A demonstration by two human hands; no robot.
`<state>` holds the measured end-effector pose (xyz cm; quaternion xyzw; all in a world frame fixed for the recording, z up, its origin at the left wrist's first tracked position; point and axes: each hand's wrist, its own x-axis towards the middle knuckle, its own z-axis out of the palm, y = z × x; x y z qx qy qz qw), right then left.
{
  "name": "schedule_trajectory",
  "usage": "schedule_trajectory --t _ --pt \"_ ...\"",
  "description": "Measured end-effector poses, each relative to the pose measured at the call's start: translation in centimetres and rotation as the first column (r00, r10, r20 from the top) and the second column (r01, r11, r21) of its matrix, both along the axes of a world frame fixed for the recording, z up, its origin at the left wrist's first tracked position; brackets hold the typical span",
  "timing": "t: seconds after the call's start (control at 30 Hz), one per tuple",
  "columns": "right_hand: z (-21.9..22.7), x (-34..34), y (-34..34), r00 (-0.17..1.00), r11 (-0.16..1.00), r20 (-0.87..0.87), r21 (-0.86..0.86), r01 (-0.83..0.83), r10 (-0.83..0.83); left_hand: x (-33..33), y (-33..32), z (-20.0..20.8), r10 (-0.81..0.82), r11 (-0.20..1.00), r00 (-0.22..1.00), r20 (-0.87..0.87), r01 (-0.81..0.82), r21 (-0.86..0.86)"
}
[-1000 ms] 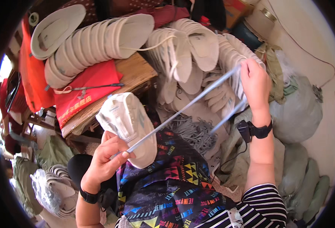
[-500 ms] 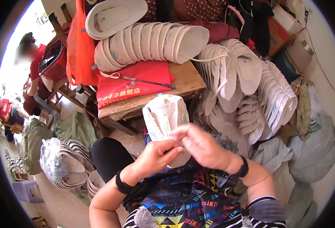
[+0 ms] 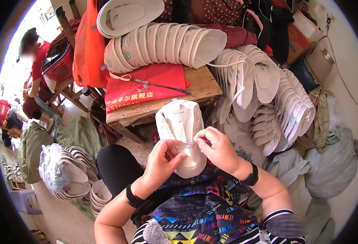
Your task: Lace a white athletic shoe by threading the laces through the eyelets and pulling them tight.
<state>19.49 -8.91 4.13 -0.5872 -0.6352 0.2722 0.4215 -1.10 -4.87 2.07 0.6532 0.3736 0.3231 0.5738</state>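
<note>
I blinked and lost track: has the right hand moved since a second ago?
Yes. Against the rightmost shoe stack, which it overlapped in view, the right hand has moved left and down, to the white shoe.

The shoe (image 3: 179, 118) I held had a matt, cloth-like upper. Before me the wooden bench (image 3: 203, 86) looked worn; the crinkled plastic bag (image 3: 54, 168) shone.

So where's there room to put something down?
Bare wood shows at the table's right end, between the red cloth and the hanging shoe rows. There's bare floor at lower left, beside the purple stool. It's crowded under the long shoe stack and around the shoe between the left hand and right hand.
</note>
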Motion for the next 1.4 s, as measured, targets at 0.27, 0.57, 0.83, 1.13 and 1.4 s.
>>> schedule_trajectory --t 0.27,0.57,0.83,1.13,1.4 --pt "0.5 -0.2 0.0 0.989 1.000 0.146 0.024 0.020 -0.023 -0.1 0.2 1.0 -0.034 0.939 0.965 -0.259 0.120 0.323" --pt "0.0 -0.9 0.4 0.987 0.997 0.143 -0.034 0.075 -0.069 0.3 0.3 0.8 -0.037 0.944 0.964 -0.265 0.120 0.308" --pt "-2.2 -0.7 0.5 0.969 0.988 -0.220 -0.131 0.084 -0.111 0.5 0.4 0.9 -0.041 0.978 0.969 -0.243 0.089 0.188" --pt "-0.8 -0.2 1.3 0.996 0.994 -0.074 -0.099 -0.050 0.043 0.4 0.6 0.3 -0.042 0.987 0.974 -0.221 0.075 0.145" --pt "0.0 -0.4 1.4 0.970 0.998 0.237 0.004 -0.060 0.057 0.4 0.4 0.3 -0.040 0.981 0.974 -0.221 0.081 0.177"
